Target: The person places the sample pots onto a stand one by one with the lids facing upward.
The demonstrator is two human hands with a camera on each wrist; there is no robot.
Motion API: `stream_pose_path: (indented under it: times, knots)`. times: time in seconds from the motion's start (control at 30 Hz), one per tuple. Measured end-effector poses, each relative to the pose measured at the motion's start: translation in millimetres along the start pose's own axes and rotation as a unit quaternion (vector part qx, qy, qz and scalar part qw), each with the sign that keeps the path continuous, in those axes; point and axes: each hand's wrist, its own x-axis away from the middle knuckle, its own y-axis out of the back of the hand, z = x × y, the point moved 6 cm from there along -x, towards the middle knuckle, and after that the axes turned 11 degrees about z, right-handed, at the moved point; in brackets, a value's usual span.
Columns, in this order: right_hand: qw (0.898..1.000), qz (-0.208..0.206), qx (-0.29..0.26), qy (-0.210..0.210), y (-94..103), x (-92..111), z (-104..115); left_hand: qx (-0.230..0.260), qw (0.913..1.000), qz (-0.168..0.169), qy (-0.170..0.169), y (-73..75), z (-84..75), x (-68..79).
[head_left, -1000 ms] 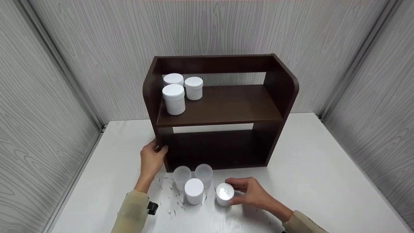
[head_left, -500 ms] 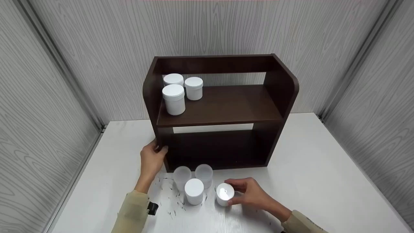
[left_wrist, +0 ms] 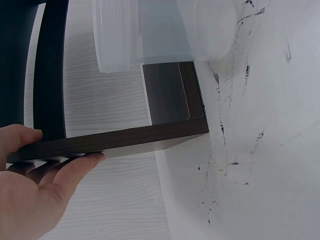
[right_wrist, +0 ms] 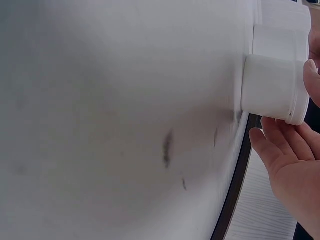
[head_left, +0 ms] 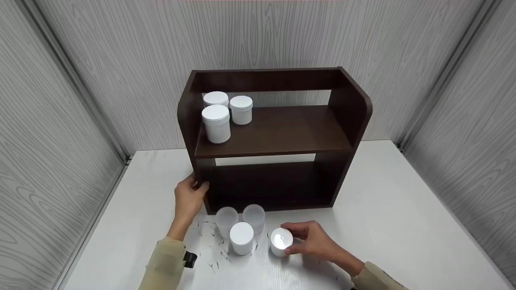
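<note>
A dark brown wooden shelf [head_left: 282, 133] with two tiers stands on the white table. My left hand [head_left: 188, 199] grips the front edge of its left side panel [left_wrist: 135, 137], thumb on one face and fingers on the other. In front of the shelf, my right hand [head_left: 316, 241] holds a small white lidded jar [head_left: 281, 242] upright on the table, thumb on the near side and fingers on the far side. Left of it stand another white lidded jar [head_left: 242, 238] and two translucent cups [head_left: 227, 219]. In the right wrist view, the held jar [right_wrist: 270, 87] is seen sideways between thumb and fingers.
Three white lidded jars [head_left: 217, 125] stand at the left end of the upper tier. Dark scuff marks [head_left: 215, 264] streak the white tabletop [head_left: 387, 201] around the cups. Grey wood-patterned walls [head_left: 133, 64] enclose the table at the back and sides.
The jar at my right hand has shifted very slightly to the right. My left hand, the shelf and the other jars and cups stay where they were.
</note>
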Motion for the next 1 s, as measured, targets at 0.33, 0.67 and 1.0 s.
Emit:
stream_pose_path:
  times: [0.33, 0.67, 1.0]
  knots:
    - [1.000, 0.012, -0.016, 0.003, -1.9, 1.2, 1.7, -0.007, 0.9999, 0.007, -0.001, -0.9, -0.7, 1.1]
    - [1.000, 0.011, -0.008, 0.001, -0.5, 0.0, 2.0, -0.007, 1.0000, 0.003, 0.005, -0.3, -0.3, 0.0]
    - [1.000, 0.013, -0.011, -0.001, -1.8, -1.3, 2.0, -0.004, 1.0000, 0.001, 0.001, -0.4, 0.3, 0.0]
